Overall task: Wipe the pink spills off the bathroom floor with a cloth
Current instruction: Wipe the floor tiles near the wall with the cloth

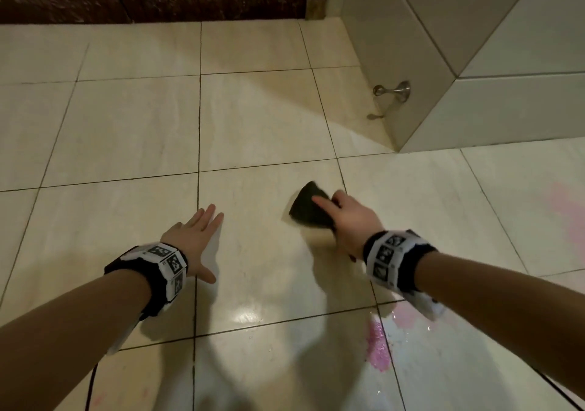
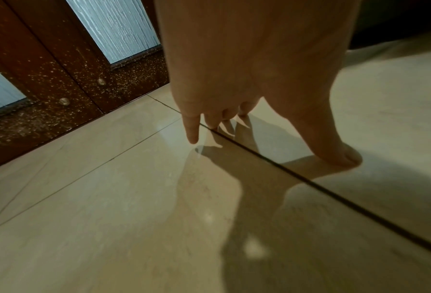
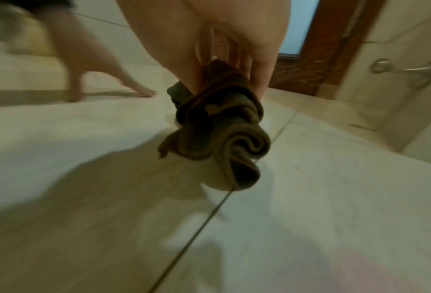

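Glossy cream bathroom floor [image 1: 253,119] spreads under me as my right hand [image 1: 348,217] grips the bunched dark cloth [image 1: 308,208], with the nearest pink spill [image 1: 378,345] behind that wrist, toward me, while my left hand [image 1: 193,236] rests flat, fingers spread, farther off.

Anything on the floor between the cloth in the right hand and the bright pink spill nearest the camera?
Nothing visible: only bare glossy tile lies between the dark bunched cloth gripped by the right hand and the bright pink spill.

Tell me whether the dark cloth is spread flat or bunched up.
Bunched up: the dark cloth hangs in rolled folds from the right hand.
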Demonstrator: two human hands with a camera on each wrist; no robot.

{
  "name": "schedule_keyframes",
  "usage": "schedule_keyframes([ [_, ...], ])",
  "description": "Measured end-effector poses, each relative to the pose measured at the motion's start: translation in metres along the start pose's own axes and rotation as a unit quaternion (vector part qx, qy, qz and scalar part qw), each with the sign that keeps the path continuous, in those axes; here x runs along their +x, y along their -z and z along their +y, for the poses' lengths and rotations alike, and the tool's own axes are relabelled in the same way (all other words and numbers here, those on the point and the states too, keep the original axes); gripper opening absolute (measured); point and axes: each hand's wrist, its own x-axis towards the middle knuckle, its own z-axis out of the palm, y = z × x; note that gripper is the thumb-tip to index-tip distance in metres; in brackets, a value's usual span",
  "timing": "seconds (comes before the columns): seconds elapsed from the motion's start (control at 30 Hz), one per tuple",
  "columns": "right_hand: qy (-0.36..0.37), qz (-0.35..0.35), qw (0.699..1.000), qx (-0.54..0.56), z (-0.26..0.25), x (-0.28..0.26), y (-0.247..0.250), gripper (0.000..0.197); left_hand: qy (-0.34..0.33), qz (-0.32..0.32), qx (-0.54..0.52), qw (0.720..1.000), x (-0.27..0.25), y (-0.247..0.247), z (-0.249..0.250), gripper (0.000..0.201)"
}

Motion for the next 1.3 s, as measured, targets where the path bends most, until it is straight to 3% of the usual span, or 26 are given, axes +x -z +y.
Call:
schedule_keyframes([
  [0.07, -0.057, 0.016, 0.998, 0.015, 0.006, 0.022, 0.007, 0.068, 0.0, 0.004, -0.009, 1.0, 0.001, -0.001, -0.001, 0.127],
  [0.23, -0.081, 0.011, 0.996, -0.02, -0.003, 0.066, 0.01, 0.074, 0.004, 0.027, -0.056, 0.998, -0.002, -0.009, -0.009, 0.125],
  [0.43, -0.044, 0.017, 0.998, -0.033, -0.048, 0.12, 0.013, 0.072, 0.094, 0.029, -0.091, 0.991, -0.013, -0.014, -0.055, 0.132],
  [0.6, -0.007, -0.061, 0.997, -0.054, -0.099, 0.147, 0.008, 0.071, 0.098, 0.019, -0.048, 0.994, -0.017, -0.022, -0.062, 0.126],
  [0.67, 0.038, -0.074, 0.994, -0.067, -0.115, 0.138, -0.002, 0.073, 0.09, 0.023, -0.052, 0.994, -0.016, -0.022, -0.068, 0.121],
  [0.73, 0.165, -0.049, 0.98, -0.098, -0.129, 0.114, -0.02, 0.068, 0.081, 0.027, -0.065, 0.994, -0.017, -0.019, -0.076, 0.111],
  [0.8, 0.31, -0.028, 0.945, -0.097, -0.135, 0.082, -0.039, 0.069, 0.076, 0.034, -0.063, 0.995, -0.019, -0.014, -0.082, 0.094],
  [0.83, 0.362, -0.069, 0.921, -0.125, -0.137, 0.065, -0.046, 0.074, 0.073, 0.042, -0.047, 0.995, -0.02, -0.011, -0.082, 0.083],
  [0.9, 0.427, -0.151, 0.867, -0.207, -0.134, 0.031, -0.055, 0.071, 0.056, 0.087, -0.023, 0.994, -0.02, -0.006, -0.079, 0.06],
  [0.97, 0.464, -0.163, 0.841, -0.226, -0.125, 0.005, -0.058, 0.056, 0.038, 0.158, -0.024, 0.986, -0.018, -0.001, -0.067, 0.05],
  [1.07, 0.484, -0.105, 0.853, -0.164, -0.095, -0.015, -0.068, 0.05, 0.003, 0.238, -0.081, 0.968, -0.005, 0.004, -0.046, 0.041],
  [1.13, 0.48, -0.1, 0.867, -0.093, -0.075, -0.022, -0.067, 0.051, -0.061, 0.272, -0.111, 0.954, 0.003, 0.011, -0.025, 0.029],
  [1.17, 0.461, -0.09, 0.881, -0.054, -0.066, -0.026, -0.059, 0.042, -0.09, 0.297, -0.104, 0.945, 0.004, 0.017, -0.012, 0.021],
  [1.23, 0.373, -0.048, 0.927, -0.001, -0.044, -0.031, -0.042, 0.033, -0.115, 0.262, -0.028, 0.958, -0.002, 0.031, 0.021, 0.021],
  [1.3, 0.254, -0.059, 0.965, -0.03, -0.017, -0.034, -0.024, 0.042, -0.146, 0.194, 0.064, 0.968, -0.014, 0.037, 0.057, 0.043],
])
